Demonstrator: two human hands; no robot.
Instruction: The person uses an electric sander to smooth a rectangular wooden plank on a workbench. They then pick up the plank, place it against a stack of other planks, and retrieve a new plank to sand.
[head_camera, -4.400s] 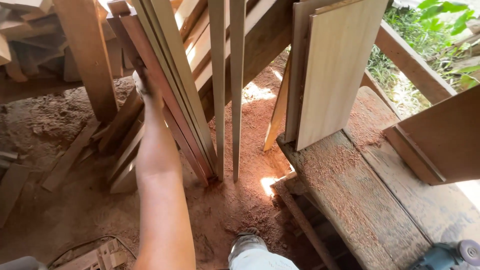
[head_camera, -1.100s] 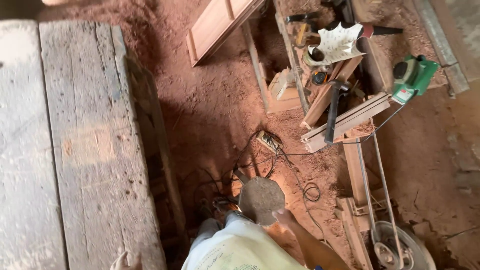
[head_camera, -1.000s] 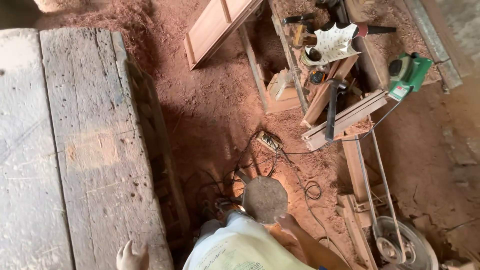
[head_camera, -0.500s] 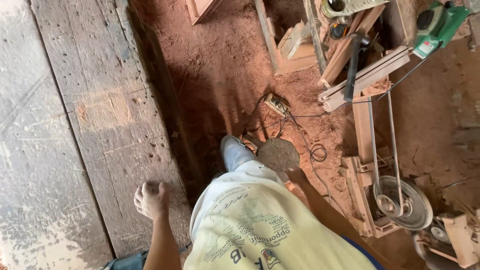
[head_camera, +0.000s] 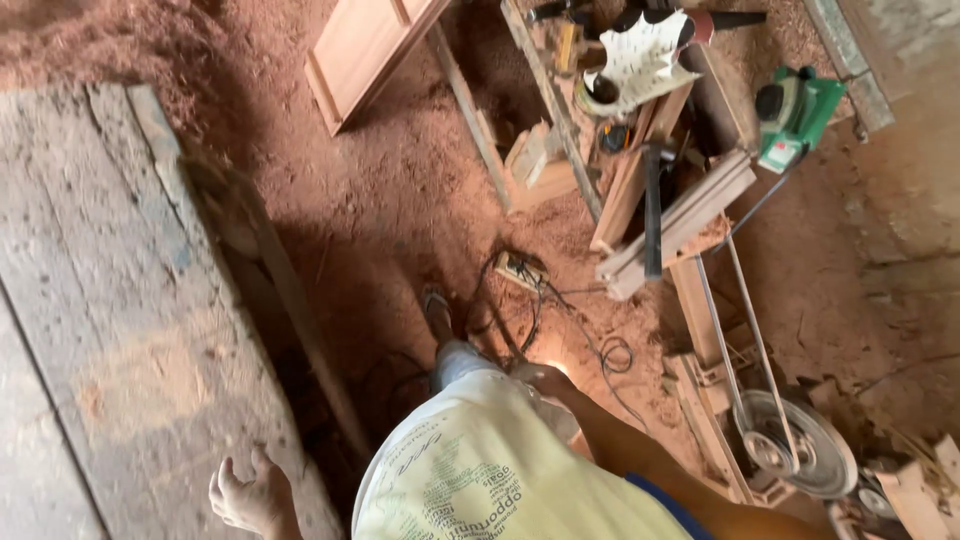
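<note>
My left hand (head_camera: 245, 495) rests with fingers spread on the near edge of a worn grey plank workbench (head_camera: 110, 300) and holds nothing. My right hand (head_camera: 540, 378) reaches down by my knee, beside my yellow-white shirt (head_camera: 470, 470). Its fingers curl, and my body hides whatever is under it. My foot (head_camera: 437, 310) stands on red sawdust next to tangled cables (head_camera: 600, 350) and a power strip (head_camera: 520, 270).
A hammer (head_camera: 652, 210) lies across stacked wood strips (head_camera: 680, 225). A green power planer (head_camera: 795, 110) sits top right. A framed wood panel (head_camera: 365, 50) lies on the floor at the top. A belt and pulley wheel (head_camera: 795, 450) stand at the lower right.
The view has swung away from leaning boards to the sawdust floor. The round stool by my right hand is now out of sight. My left hand has slid lower along the bench.
</note>
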